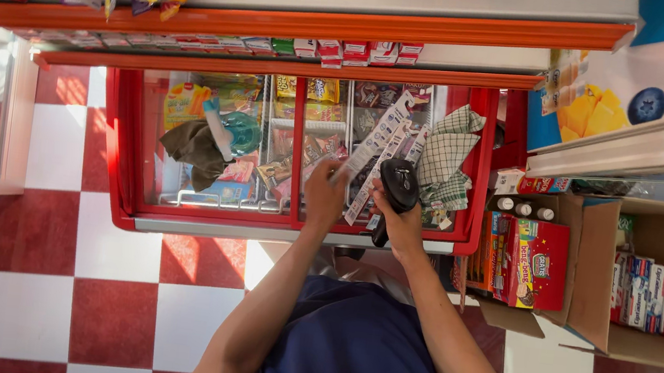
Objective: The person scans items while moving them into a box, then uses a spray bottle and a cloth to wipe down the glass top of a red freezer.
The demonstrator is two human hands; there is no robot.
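Overhead, the head view looks down past a dark blue shirt (353, 358) onto a red-framed chest freezer (121, 152) with a sliding glass top, standing on a red-and-white checkered floor (66, 289). The person's left hand (324, 194) is closed on the lower end of a long white strip of small packets (378, 137), which lies slanted across the glass near the middle of the freezer. The right hand (403, 225) is wrapped around a black handheld scanner (398, 188), held just beside the strip with its head above the glass; further white strips lie close under it. Both hands are gripping, and they sit near each other without touching. A green-and-white checked cloth (447, 154) rests on the right end of the freezer top, and a brown cloth (195, 149) with a teal object lies on the left pane. Coloured frozen packages show through the glass. To the right, an open cardboard box (595, 278) holds red cartons (537, 267) and small bottles. An orange-edged shelf (327, 24) with hanging packets runs above the freezer.
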